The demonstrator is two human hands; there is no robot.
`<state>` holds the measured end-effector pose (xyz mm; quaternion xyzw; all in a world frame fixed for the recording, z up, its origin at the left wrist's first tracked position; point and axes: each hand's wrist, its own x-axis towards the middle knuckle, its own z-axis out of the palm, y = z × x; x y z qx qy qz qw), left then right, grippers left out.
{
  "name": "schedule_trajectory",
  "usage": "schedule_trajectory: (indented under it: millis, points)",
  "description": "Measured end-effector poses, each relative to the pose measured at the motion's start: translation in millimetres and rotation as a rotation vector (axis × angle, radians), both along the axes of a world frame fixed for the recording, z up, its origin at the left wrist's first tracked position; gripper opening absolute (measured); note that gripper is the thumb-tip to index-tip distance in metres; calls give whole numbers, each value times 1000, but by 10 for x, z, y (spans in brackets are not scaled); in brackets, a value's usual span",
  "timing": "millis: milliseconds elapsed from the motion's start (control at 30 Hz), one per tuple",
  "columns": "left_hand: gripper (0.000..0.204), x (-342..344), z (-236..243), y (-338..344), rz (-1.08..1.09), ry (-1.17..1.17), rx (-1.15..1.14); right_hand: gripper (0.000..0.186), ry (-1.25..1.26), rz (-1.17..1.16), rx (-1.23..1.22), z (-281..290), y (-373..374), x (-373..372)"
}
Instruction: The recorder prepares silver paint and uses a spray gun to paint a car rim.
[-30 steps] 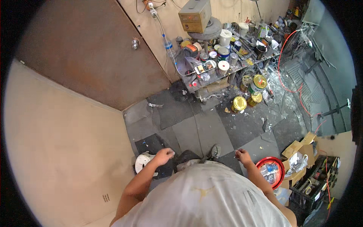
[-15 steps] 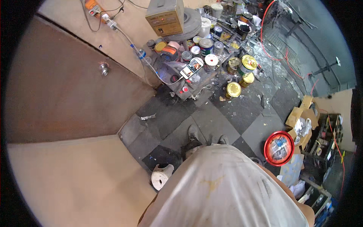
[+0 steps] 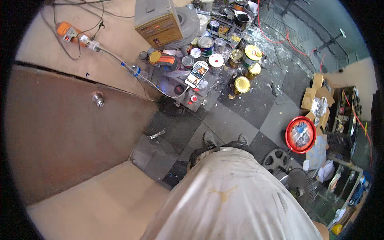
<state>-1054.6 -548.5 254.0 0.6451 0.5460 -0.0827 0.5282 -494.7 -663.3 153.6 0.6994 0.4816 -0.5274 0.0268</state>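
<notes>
Neither of my hands shows; only a sliver of my right arm appears at the lower right, beside my stained pale shirt. My two shoes stand on the dark checkered floor. Ahead, a low cluttered table carries a lit smartphone with a white cable plugged in. Around the phone are paint cans, among them a white-lidded can and an orange-and-grey tool. Gold-lidded cans stand on the floor to the right of the table.
A red-rimmed bucket stands at the right, near open cardboard boxes. Below it are a fan and a grey spoked wheel. A brown door fills the left. A red hose runs over the far floor.
My view has turned, so the table and cans sit further left. The fan and wheel have come into sight at right; a white stool at lower left is out of sight. My right arm shows less.
</notes>
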Motion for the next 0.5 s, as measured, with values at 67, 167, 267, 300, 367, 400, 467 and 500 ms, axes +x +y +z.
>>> schedule_trajectory:
  millis: [67, 167, 267, 300, 367, 400, 467, 500]
  points:
    - [32, -119, -3, 113, -23, -3, 9, 36, 5, -52, 6, -26, -93, -182]
    - [32, -245, -14, 248, -40, -11, 28, 36, 8, -114, 22, -56, -174, -380]
    - [33, -362, -26, 333, -41, -20, 45, 36, 11, -159, 35, -67, -208, -554]
    - [33, -395, -28, 343, -38, -23, 47, 36, 11, -171, 35, -59, -223, -599]
    - [33, -439, -35, 350, -30, -32, 54, 36, 9, -192, 40, -38, -248, -664]
    - [33, -452, -41, 347, -25, -38, 60, 35, 7, -202, 44, -23, -261, -685]
    - [33, -480, -54, 361, -14, -50, 73, 35, 2, -221, 56, 2, -258, -728]
    - [33, -497, -61, 377, -8, -56, 82, 35, -1, -230, 63, 12, -243, -751]
